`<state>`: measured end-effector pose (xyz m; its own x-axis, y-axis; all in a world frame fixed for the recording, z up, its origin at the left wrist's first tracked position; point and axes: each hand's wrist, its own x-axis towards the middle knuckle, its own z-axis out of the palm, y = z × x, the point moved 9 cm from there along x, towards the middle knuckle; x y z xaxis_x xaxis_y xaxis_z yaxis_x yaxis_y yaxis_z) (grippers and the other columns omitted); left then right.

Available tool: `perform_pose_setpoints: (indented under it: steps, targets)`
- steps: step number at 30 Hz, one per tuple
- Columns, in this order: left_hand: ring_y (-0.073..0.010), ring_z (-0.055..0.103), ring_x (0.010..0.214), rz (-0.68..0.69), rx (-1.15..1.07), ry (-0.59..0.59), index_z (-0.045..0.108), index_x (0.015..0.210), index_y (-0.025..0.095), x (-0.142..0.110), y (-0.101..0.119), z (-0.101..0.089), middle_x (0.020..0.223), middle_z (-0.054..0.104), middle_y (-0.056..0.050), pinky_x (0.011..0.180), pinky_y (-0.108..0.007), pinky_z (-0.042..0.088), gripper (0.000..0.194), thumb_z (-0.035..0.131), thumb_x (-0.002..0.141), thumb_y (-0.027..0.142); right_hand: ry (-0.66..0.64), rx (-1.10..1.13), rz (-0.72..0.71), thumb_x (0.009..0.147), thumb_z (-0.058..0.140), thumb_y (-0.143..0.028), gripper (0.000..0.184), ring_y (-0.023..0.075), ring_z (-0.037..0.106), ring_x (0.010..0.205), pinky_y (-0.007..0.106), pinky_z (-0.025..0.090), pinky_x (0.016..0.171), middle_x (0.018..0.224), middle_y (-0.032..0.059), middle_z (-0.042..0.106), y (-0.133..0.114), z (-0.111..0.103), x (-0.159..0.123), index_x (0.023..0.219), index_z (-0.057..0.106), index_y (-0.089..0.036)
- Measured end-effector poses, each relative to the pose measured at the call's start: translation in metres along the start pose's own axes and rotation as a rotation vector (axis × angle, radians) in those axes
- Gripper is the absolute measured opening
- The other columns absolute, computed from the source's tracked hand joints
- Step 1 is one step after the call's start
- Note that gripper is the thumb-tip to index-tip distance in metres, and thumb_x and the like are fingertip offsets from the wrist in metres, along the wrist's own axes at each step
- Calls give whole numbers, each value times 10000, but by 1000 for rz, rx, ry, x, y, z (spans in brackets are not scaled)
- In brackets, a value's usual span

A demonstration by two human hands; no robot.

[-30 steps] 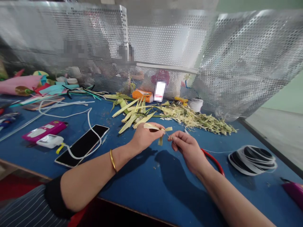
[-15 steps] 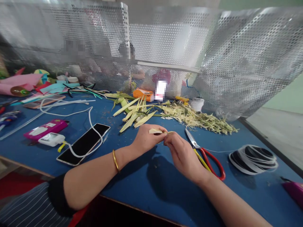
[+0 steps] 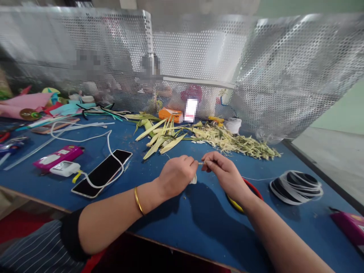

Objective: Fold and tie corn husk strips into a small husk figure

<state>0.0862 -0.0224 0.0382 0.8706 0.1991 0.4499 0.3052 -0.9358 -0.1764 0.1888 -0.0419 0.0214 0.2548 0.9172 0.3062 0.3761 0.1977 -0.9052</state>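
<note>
My left hand (image 3: 178, 175), with a gold bangle at the wrist, is closed over a pale piece of corn husk (image 3: 193, 179) whose lower end pokes out beneath the fingers. A thin twisted end spans the small gap to my right hand (image 3: 222, 170), which pinches it between thumb and fingertips. Both hands are raised a little above the blue table. Under my right forearm lie scissors with a red handle (image 3: 254, 188) and a yellow one; their blades are hidden. Loose pale green corn husks (image 3: 160, 138) lie just beyond my hands.
Shredded husk scraps (image 3: 239, 141) are heaped at the back right. A reel of clear line (image 3: 295, 187) sits on the right. To the left are a phone (image 3: 102, 172), a white cable and a magenta device (image 3: 58, 157). A perforated metal screen (image 3: 196, 57) closes off the back.
My hands have drawn slightly apart, and the left has turned over, so the husk now points down. My right hand and forearm have shifted over the scissors, hiding their blades.
</note>
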Motion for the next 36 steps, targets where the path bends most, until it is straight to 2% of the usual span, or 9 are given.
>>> perform_pose_setpoints:
  steps: [5, 8, 11, 14, 17, 20, 26, 31, 36]
  targets:
    - [-244, 620, 744, 13, 169, -183, 635, 873, 91, -5, 20, 12, 785, 640, -111, 561, -320, 464, 180, 466, 851, 33, -82, -5, 116, 803, 526, -298, 124, 178, 574, 754, 313, 456, 679, 751, 18, 614, 19, 13, -1, 730, 571, -207]
    - [-253, 624, 766, 42, 172, -291, 634, 902, 67, -12, 33, 28, 790, 635, -123, 575, -328, 472, 199, 443, 861, 30, -68, -20, 238, 763, 519, -286, 125, 176, 583, 706, 308, 463, 653, 698, 13, 618, 40, 15, -2, 679, 569, -208]
    - [-246, 621, 788, 3, 115, -377, 637, 957, 52, -19, 39, 40, 841, 642, -137, 583, -318, 471, 209, 453, 860, 30, -67, -61, 274, 739, 518, -263, 116, 166, 576, 666, 300, 460, 643, 659, 7, 623, 50, 16, -3, 658, 577, -206]
    - [-262, 624, 825, -86, -3, -426, 644, 995, 60, -21, 34, 37, 895, 653, -147, 619, -333, 484, 193, 527, 880, 163, -92, -62, 262, 734, 524, -267, 115, 167, 582, 683, 298, 454, 654, 667, 5, 631, 51, 17, -5, 666, 587, -198]
    - [-292, 642, 882, -171, -156, -444, 653, 985, 90, -18, 20, 27, 927, 669, -144, 704, -358, 495, 326, 597, 855, 383, -121, -58, 258, 743, 529, -292, 134, 172, 589, 702, 300, 452, 664, 688, 10, 643, 48, 18, -8, 682, 595, -193]
    - [-262, 680, 819, -206, -256, -529, 652, 998, 143, -16, 2, 28, 875, 704, -117, 651, -317, 467, 219, 478, 903, 236, -144, -48, 260, 767, 525, -317, 159, 174, 590, 712, 309, 457, 685, 716, 22, 662, 45, 20, -11, 701, 596, -191]
    - [-256, 691, 798, -260, -396, -489, 670, 1063, 195, -7, -24, 39, 838, 731, -83, 596, -286, 420, 317, 503, 801, 129, -133, -98, 196, 835, 501, -358, 209, 181, 562, 752, 317, 431, 720, 756, 24, 640, 39, 19, -11, 734, 586, -195]
    - [-245, 679, 720, -246, -420, -463, 652, 999, 188, -5, -25, 44, 741, 708, -61, 555, -279, 384, 271, 526, 765, 134, -129, -116, 204, 870, 487, -368, 216, 175, 533, 743, 302, 421, 707, 756, 12, 593, 42, 20, -15, 760, 568, -201]
    - [-255, 676, 693, -213, -413, -477, 605, 1018, 175, -11, -21, 46, 734, 700, -68, 545, -295, 374, 224, 535, 807, 150, -134, -144, 264, 900, 474, -349, 204, 173, 539, 732, 289, 423, 684, 760, 10, 598, 45, 23, -22, 764, 546, -215]
